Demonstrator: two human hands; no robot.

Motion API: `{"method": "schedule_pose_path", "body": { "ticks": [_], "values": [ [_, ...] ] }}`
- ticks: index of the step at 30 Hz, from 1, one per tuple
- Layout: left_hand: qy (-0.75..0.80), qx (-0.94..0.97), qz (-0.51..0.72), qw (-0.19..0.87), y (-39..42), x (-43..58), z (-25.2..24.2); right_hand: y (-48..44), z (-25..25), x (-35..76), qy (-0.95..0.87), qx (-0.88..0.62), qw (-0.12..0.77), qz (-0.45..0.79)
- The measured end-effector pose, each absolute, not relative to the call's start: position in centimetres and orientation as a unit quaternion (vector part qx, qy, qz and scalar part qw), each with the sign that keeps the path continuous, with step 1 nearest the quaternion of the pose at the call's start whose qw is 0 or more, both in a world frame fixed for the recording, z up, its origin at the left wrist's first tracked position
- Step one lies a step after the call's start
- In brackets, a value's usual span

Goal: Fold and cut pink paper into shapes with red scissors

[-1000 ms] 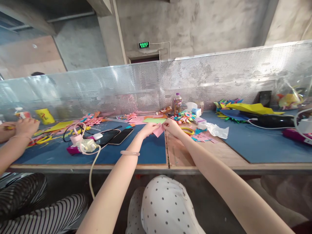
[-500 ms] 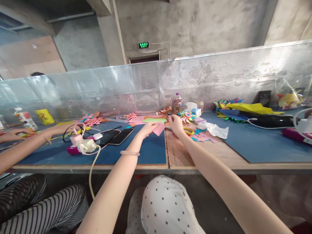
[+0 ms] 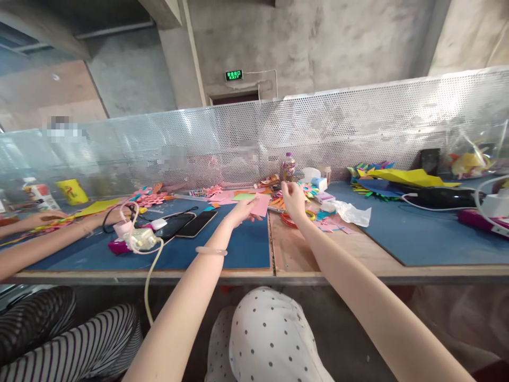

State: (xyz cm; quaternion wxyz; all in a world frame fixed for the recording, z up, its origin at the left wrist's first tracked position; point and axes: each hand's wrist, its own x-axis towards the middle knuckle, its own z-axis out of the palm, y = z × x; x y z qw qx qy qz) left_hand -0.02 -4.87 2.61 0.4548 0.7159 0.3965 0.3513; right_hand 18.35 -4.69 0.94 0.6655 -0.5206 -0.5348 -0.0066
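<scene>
A pink paper piece point(image 3: 260, 205) is gripped in my left hand point(image 3: 242, 210), over the edge of the blue mat. My right hand point(image 3: 293, 199) is to its right, in front of the bottle point(image 3: 288, 167), with its fingers pressed together; whatever they hold, if anything, is too small to make out. Scissors with red and yellow handles point(image 3: 291, 219) lie under and beside my right hand. Behind my left hand are pink and light green paper sheets point(image 3: 244, 197). Cut pink and blue scraps point(image 3: 332, 225) lie right of my right hand.
Two dark phones point(image 3: 198, 223) and a power strip with plugs and cables point(image 3: 137, 237) lie on the left. Another person's hand point(image 3: 50, 217) works at far left. White crumpled tissue point(image 3: 352, 212), yellow paper point(image 3: 413, 177) and a black pouch point(image 3: 449, 197) are on the right.
My right hand has risen slightly away from the pink paper, baring the red scissor handle. My left hand has turned a little with the paper. The other person's hands have shifted.
</scene>
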Motion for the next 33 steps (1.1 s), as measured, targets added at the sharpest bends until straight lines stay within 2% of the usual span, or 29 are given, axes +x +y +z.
{"method": "schedule_pose_path", "body": {
  "ticks": [3, 7, 15, 22, 27, 33],
  "values": [
    [0.357, 0.707, 0.376, 0.481, -4.3, 0.0, 2.2, -4.1, 0.2, 17.6, -0.634, -0.467, 0.614, 0.056],
    [0.337, 0.685, 0.367, 0.532, -3.4, -0.1, 1.6, -3.8, -0.2, 17.0, -0.663, -0.433, 0.601, 0.109],
    [0.337, 0.653, 0.36, 0.575, -3.8, 0.1, 1.8, -4.0, -0.2, 16.6, -0.654, -0.444, 0.606, 0.092],
    [0.322, 0.664, 0.37, 0.564, -3.3, -0.3, 1.9, -3.9, -0.1, 16.7, -0.676, -0.421, 0.603, 0.053],
    [0.332, 0.662, 0.369, 0.561, -2.8, -0.6, 1.8, -4.6, 0.4, 17.1, -0.729, -0.402, 0.536, 0.138],
    [0.319, 0.688, 0.356, 0.546, -2.8, -0.7, 1.7, -5.2, 0.8, 16.8, -0.72, -0.392, 0.548, 0.169]
  ]
}}
